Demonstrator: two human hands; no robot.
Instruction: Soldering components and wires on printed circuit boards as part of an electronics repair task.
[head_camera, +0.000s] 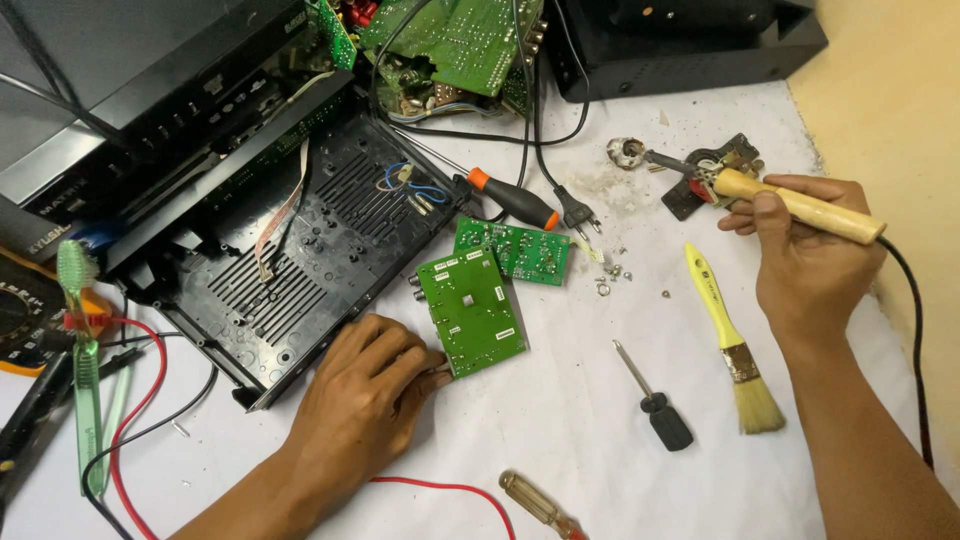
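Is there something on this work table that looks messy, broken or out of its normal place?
Yes. Pale crumbs and small loose metal bits lie scattered on the white table cover, near the mains plug. The black device case lies open with its green circuit boards taken out. A green toothbrush among the tools looks unusual.

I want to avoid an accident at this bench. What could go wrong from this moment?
1. The right hand holds a wooden-handled soldering iron whose tip rests at the small stand; its cord runs past the forearm and could possibly snag and drag the iron.
2. The left hand holds only one corner of the green circuit board, so the board may shift.
3. Small loose screws lie nearby and could be swept away.
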